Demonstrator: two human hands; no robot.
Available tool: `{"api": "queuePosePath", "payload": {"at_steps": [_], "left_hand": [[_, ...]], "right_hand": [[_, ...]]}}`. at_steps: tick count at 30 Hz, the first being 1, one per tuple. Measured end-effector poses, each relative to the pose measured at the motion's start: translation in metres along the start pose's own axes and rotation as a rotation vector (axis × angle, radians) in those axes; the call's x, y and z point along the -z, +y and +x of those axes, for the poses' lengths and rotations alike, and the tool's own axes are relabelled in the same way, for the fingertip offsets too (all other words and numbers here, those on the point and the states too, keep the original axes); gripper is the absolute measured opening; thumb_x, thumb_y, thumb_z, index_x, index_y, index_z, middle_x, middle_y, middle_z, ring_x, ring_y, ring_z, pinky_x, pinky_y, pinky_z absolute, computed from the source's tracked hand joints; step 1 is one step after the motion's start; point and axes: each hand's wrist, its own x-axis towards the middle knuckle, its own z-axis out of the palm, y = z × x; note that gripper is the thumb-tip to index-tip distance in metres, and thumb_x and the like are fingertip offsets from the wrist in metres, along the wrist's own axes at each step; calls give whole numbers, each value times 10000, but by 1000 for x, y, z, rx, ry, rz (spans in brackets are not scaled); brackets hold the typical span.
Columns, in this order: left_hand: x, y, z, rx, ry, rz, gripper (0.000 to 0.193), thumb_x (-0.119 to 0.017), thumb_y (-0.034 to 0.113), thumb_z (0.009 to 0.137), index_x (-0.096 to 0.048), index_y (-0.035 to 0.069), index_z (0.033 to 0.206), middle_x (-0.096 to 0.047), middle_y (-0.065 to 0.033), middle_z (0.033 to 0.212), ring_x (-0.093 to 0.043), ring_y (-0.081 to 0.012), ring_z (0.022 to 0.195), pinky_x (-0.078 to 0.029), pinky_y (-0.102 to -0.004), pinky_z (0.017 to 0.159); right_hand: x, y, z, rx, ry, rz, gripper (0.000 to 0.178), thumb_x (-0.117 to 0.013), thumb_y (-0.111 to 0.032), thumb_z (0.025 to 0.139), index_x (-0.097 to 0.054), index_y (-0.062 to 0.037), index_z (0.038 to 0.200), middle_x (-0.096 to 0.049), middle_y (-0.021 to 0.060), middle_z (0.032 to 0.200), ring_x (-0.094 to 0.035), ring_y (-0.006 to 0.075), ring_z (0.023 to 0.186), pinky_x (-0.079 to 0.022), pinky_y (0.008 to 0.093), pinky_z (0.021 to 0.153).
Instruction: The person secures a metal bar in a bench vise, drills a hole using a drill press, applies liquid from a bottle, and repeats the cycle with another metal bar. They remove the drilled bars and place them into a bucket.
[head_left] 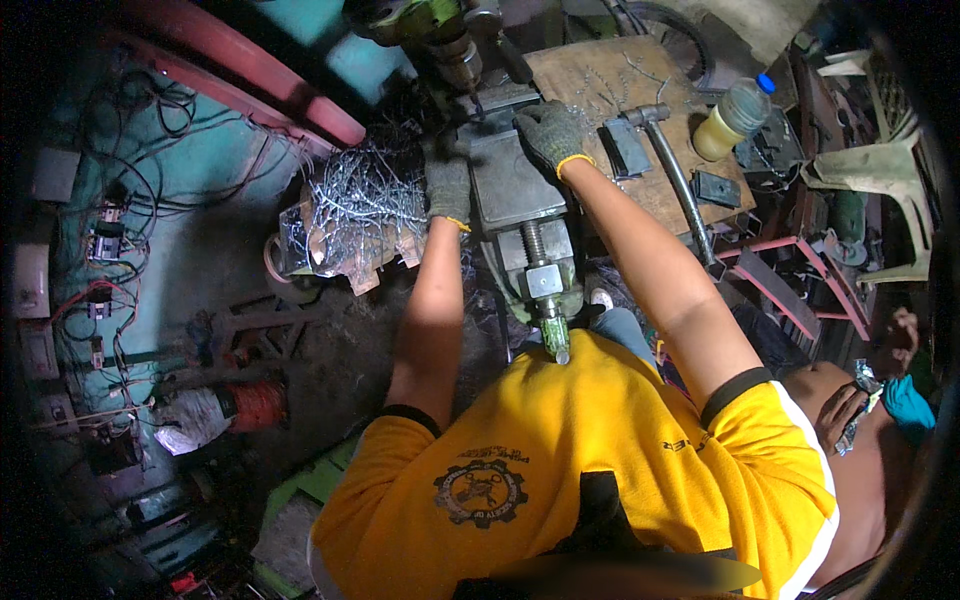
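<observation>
A grey machine vise (pixel 515 178) lies in front of me, its threaded screw and green-wrapped handle (pixel 556 335) pointing toward my body. My right hand (pixel 550 135), in a grey knit glove with a yellow cuff, is closed over the far right edge of the vise. Along the vise's left side is my left hand (pixel 448 187), gloved the same way; its fingers are lost in shadow. Just beyond the hands, a drill press chuck (pixel 460 65) with a dark bit (pixel 477 103) hangs over the vise's far end. Whatever sits in the jaws is hard to make out.
Curly metal shavings (pixel 360 200) heap up at the left. On the wooden board (pixel 570 75) at right lie a hammer (pixel 680 180), dark metal plates (pixel 625 148), a small metal block (pixel 715 188) and a bottle of yellowish liquid (pixel 735 115). A bare-torsoed person (pixel 870 480) is at lower right.
</observation>
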Motion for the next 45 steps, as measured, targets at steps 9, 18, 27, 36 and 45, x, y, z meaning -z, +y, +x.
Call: {"api": "queuePosePath", "payload": {"at_steps": [9,18,27,36,45], "left_hand": [[9,2,1,-100,-106,478,339,-516,143,1016,-695,-6,1263,-700,-93,1234,-617,-220,1094,-494,-357,985],[9,9,-3,-20,-88,460,376,-512,168,1017,-643,5,1330,-666,-130,1308,-594,-244,1170,-460,-360,1041],[12,-24,11,-77,-18,393,357,-537,186,1011,-674,27,1300,-705,-115,1261,-646,-233,1057,-517,-357,938],[2,49,-26,-160,188,622,388,-581,212,995,-641,-14,1306,-684,-175,1233,-625,-259,1116,-478,-382,1004],[35,101,-206,179,203,620,248,-611,217,1016,-694,-12,1062,-720,-119,971,-647,-214,874,-516,-357,817]], "right_hand": [[-2,5,3,-31,-124,52,418,-570,-392,960,-773,-69,1131,-675,223,1275,-594,433,1191,-461,501,1049],[5,-3,1,-37,-129,46,429,-549,-402,979,-774,-68,1128,-692,211,1247,-632,430,1159,-476,496,1043],[-6,5,7,-108,-102,56,485,-563,-454,970,-766,-40,1118,-696,247,1205,-655,438,1127,-492,501,1017],[-8,7,2,-131,99,34,446,-620,-399,936,-747,0,1089,-680,306,1161,-642,480,1087,-503,510,964],[53,5,-43,-49,599,331,267,-694,-206,952,-681,-16,1140,-722,172,1079,-683,306,981,-520,405,903]]}}
